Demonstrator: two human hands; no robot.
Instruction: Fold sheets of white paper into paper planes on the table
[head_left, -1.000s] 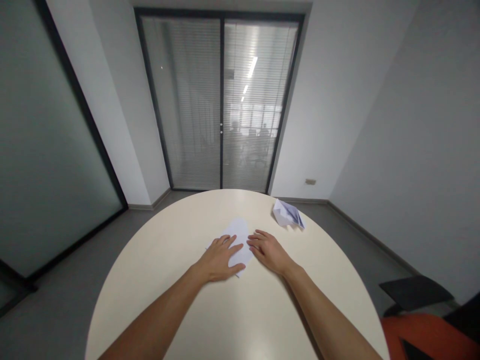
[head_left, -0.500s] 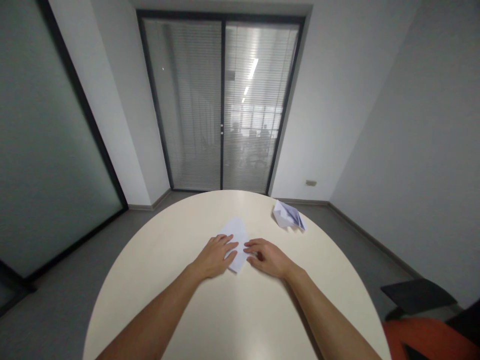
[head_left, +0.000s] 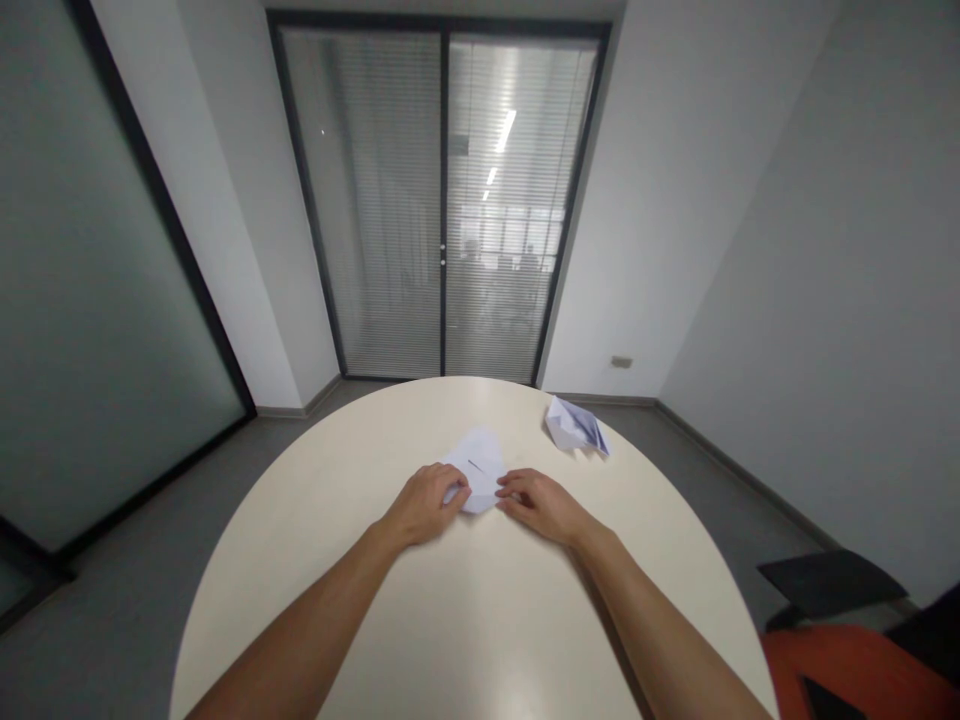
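Observation:
A folded white sheet of paper (head_left: 480, 468) lies on the round cream table (head_left: 465, 620) in front of me. My left hand (head_left: 421, 505) pinches the paper's near left edge with curled fingers. My right hand (head_left: 536, 502) grips the near right edge, fingers bent down onto it. The near part of the paper is lifted and folded between both hands. A second, finished folded paper shape (head_left: 576, 428) with bluish shading rests farther back on the right of the table, out of reach of either hand.
Behind the table stand glass sliding doors with blinds (head_left: 442, 200). A frosted glass wall (head_left: 82, 300) runs along the left. A black and orange chair (head_left: 855, 630) sits at the lower right, beside the table's edge.
Both hands went from lying flat on the sheet to pinching its near edge. The paper has been folded up shorter and now shows a raised crease.

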